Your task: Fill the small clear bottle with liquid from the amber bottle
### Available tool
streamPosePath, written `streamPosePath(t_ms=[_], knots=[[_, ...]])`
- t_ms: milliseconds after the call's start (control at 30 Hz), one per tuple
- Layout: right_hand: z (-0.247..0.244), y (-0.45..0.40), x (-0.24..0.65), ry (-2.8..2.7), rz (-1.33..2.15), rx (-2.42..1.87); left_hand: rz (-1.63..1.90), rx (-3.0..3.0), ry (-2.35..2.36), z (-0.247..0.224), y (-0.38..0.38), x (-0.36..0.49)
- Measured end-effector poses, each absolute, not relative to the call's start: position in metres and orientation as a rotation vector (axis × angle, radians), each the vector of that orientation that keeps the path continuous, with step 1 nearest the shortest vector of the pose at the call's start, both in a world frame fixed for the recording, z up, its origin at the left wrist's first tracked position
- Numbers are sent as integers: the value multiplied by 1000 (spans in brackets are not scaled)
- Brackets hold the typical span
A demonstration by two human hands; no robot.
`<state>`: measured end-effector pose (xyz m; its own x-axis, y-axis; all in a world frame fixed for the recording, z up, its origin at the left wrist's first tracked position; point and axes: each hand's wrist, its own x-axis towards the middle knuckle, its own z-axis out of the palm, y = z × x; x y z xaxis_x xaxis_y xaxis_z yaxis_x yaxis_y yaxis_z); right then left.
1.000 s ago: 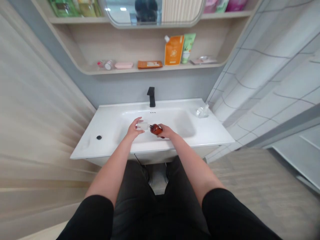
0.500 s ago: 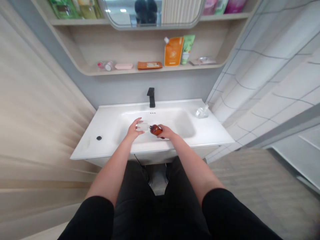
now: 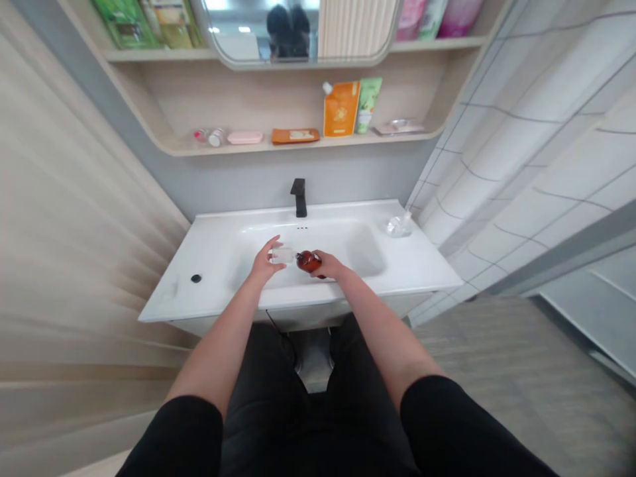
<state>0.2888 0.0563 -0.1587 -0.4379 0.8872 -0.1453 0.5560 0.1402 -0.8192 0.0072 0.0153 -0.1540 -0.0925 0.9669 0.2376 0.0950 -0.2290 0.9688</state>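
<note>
Over the white sink basin (image 3: 348, 248), my left hand (image 3: 263, 260) is closed around a small clear bottle (image 3: 283, 256) lying sideways, its neck toward the right. My right hand (image 3: 328, 265) grips an amber brown bottle (image 3: 309, 261), tilted with its dark neck pointing left. The two bottle mouths meet or nearly meet; whether they touch is too small to tell. Any liquid passing between them cannot be made out. Behind both hands stands the black faucet (image 3: 299, 197).
On the counter at right is a clear pump bottle (image 3: 399, 225); a small black cap (image 3: 196, 278) lies at left. A shelf above bears an orange pouch (image 3: 341, 109), a green tube (image 3: 368, 105), a pink soap box (image 3: 245, 137) and an orange packet (image 3: 295, 136). A mirror (image 3: 298, 30) hangs higher.
The view has tilted up slightly, so the shelf and sink sit a little lower. Both hands hold the same bottles in almost the same position.
</note>
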Motion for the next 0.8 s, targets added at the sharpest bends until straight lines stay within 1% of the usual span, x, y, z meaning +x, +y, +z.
streamPosePath(t_ms=[333,800], knots=[[-149,50,288,-2088,1105,-1399,1373,1383,1255,-150,13,8],[-149,49,288,-2046,1026,-1373,1354,1508,1292,-126,19,8]])
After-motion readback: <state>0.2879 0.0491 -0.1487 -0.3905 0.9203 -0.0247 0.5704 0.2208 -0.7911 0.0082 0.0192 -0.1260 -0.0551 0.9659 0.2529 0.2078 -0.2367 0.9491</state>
